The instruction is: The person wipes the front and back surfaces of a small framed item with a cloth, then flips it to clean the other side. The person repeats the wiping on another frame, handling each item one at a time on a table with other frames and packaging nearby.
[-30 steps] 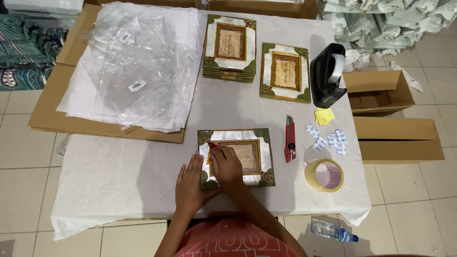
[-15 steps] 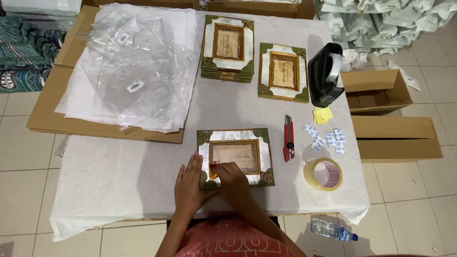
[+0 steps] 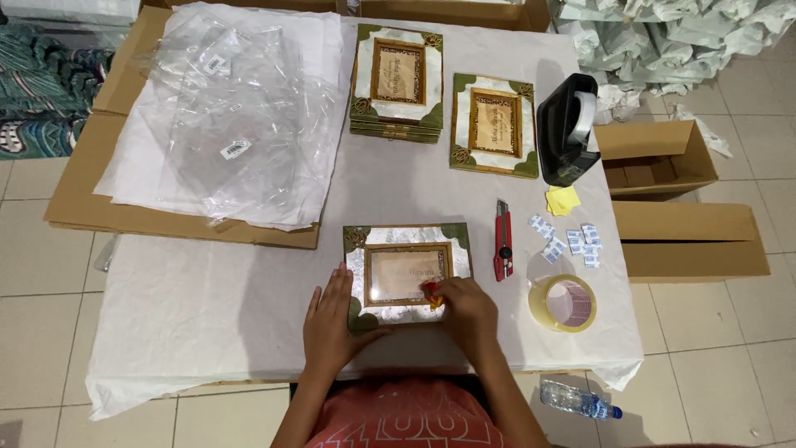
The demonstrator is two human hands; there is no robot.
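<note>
Right hand [image 3: 468,309] covers the picture frame's [image 3: 406,274] corner at 4 o'clock; the red-yellow item [image 3: 431,292] under its fingers is too hidden to identify. Left hand [image 3: 332,319] hides the 8 o'clock corner. Small white packets [image 3: 572,241] too small to identify. Water bottle [image 3: 579,402] partly under table edge.

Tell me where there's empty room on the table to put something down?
The widest bare white cloth lies left of the green-cornered picture frame under the hands, below the clear plastic bags. A smaller patch sits between that frame and the two frames farther back. The right side is crowded: red utility knife, small white packets, tape roll, black tape dispenser.
</note>
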